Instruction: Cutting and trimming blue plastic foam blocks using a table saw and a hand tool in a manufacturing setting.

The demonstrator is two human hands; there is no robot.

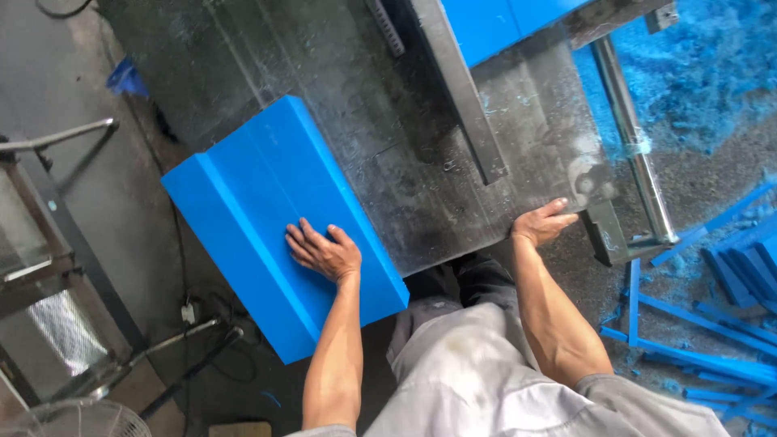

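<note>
A thick bright blue plastic slab (267,202) with a stepped top lies across the left edge of a grey metal machine table (421,162), overhanging it toward me. My left hand (324,252) rests flat on the slab's near part, fingers spread. My right hand (544,222) rests on the table's near edge, fingers out, holding nothing. Another blue slab (494,24) sits at the top of the table behind a metal guide bar (461,89).
Blue shavings (704,73) cover the floor at right. Several blue offcut strips (704,348) lie at the lower right. A steel rail (635,137) runs along the table's right side. A metal frame (32,218) and a fan (73,417) stand at left.
</note>
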